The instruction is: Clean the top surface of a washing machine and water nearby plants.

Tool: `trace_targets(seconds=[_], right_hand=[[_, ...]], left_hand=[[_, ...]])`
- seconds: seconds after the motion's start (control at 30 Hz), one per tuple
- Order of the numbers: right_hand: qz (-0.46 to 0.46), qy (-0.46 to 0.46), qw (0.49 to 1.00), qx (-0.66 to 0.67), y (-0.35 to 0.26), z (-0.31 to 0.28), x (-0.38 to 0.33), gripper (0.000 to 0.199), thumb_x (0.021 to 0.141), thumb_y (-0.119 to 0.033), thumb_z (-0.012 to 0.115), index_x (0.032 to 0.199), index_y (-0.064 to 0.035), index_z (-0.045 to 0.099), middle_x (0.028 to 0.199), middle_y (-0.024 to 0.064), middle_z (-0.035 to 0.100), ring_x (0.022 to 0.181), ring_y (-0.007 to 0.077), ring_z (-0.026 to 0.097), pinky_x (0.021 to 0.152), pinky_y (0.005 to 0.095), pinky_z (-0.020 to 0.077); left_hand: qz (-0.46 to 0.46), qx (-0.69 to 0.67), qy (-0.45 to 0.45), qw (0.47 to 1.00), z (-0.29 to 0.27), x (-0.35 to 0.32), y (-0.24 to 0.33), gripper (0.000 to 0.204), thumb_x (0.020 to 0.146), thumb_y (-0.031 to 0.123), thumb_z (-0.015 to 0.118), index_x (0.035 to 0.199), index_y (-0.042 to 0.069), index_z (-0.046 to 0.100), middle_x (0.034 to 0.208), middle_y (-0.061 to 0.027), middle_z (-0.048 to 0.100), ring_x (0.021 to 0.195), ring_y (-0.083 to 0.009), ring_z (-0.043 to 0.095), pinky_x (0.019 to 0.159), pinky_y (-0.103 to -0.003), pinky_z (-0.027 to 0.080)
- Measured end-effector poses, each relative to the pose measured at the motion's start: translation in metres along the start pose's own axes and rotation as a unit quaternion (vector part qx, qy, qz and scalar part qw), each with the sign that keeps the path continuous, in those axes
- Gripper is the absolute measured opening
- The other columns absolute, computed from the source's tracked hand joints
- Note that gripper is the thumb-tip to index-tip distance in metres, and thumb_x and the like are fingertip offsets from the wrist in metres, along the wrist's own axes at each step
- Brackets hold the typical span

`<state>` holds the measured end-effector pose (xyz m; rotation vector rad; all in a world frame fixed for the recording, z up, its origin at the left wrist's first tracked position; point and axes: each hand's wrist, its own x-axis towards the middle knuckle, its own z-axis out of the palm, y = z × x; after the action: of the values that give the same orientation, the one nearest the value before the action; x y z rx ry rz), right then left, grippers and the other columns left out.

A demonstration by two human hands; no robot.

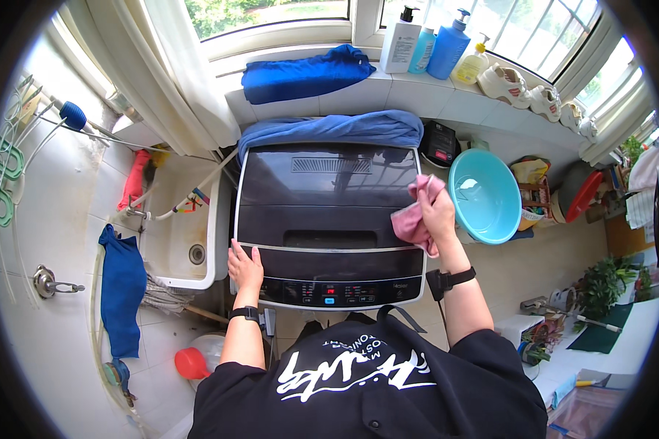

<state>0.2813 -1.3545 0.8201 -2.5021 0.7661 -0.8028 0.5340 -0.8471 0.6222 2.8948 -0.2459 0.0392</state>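
In front of me stands a top-loading washing machine with a dark lid, which is down, and a lit control panel along its near edge. My right hand grips a pink cloth over the right side of the lid; part of the cloth bunches up above the fingers. Resting on the machine's left front edge, my left hand has its fingers stretched out and holds nothing. A blue towel lies bunched along the back of the machine.
Left of the machine is a white sink with a tap and hose. A turquoise basin sits to the right. On the windowsill are a folded blue cloth, several pump bottles and white shoes. Potted plants stand at far right.
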Motion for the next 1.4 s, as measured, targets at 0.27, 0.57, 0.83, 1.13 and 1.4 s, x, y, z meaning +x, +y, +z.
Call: trace_targets(seconds=[0.27, 0.57, 0.83, 1.13, 1.4], right_hand=[[0.098, -0.100, 0.967, -0.212, 0.025, 0.096, 0.059, 0.083, 0.105, -0.056, 0.069, 0.164, 0.0000, 0.052, 0.168, 0.0316, 0.048, 0.155, 0.0533, 0.044, 0.124, 0.0645, 0.0406], [0.015, -0.118, 0.959, -0.256, -0.077, 0.231, 0.100, 0.090, 0.105, -0.071, 0.059, 0.158, 0.0011, 0.062, 0.165, 0.0373, 0.053, 0.158, 0.0617, 0.040, 0.132, 0.0722, 0.0244], [-0.071, -0.128, 0.969, -0.201, -0.248, 0.341, 0.132, 0.095, 0.102, -0.073, 0.061, 0.161, 0.0025, 0.059, 0.164, 0.0373, 0.053, 0.160, 0.0594, 0.036, 0.135, 0.0695, 0.0191], [-0.208, -0.146, 0.960, -0.118, -0.321, 0.419, 0.140, 0.091, 0.103, -0.071, 0.059, 0.166, -0.0044, 0.056, 0.176, 0.0324, 0.041, 0.165, 0.0571, 0.030, 0.137, 0.0682, 0.0120], [-0.332, -0.266, 0.902, -0.074, -0.353, 0.369, 0.039, 0.092, 0.101, -0.071, 0.063, 0.165, -0.0054, 0.058, 0.176, 0.0265, 0.046, 0.167, 0.0527, 0.032, 0.137, 0.0681, 0.0164]], left_hand=[[-0.013, -0.004, -0.015, 1.000, -0.007, 0.009, 0.002, 0.089, 0.116, 0.061, 0.052, 0.184, 0.019, 0.015, 0.177, -0.0277, 0.038, 0.160, -0.0491, 0.042, 0.130, -0.064, 0.035], [-0.008, -0.002, 0.022, 1.000, -0.006, 0.020, -0.014, 0.088, 0.115, 0.058, 0.056, 0.183, 0.016, 0.021, 0.176, -0.0292, 0.038, 0.157, -0.0513, 0.042, 0.126, -0.071, 0.036], [-0.007, 0.022, -0.007, 1.000, -0.025, 0.038, -0.007, 0.088, 0.116, 0.056, 0.057, 0.183, 0.013, 0.019, 0.176, -0.0304, 0.037, 0.157, -0.0519, 0.042, 0.128, -0.066, 0.035], [0.010, -0.036, 0.010, 0.999, -0.013, 0.049, -0.014, 0.091, 0.113, 0.057, 0.061, 0.183, 0.015, 0.020, 0.178, -0.0297, 0.032, 0.157, -0.0528, 0.039, 0.123, -0.079, 0.034], [-0.031, -0.049, -0.062, 0.996, -0.011, 0.041, -0.025, 0.090, 0.113, 0.057, 0.060, 0.183, 0.018, 0.017, 0.181, -0.0271, 0.029, 0.163, -0.0519, 0.034, 0.127, -0.079, 0.028]])
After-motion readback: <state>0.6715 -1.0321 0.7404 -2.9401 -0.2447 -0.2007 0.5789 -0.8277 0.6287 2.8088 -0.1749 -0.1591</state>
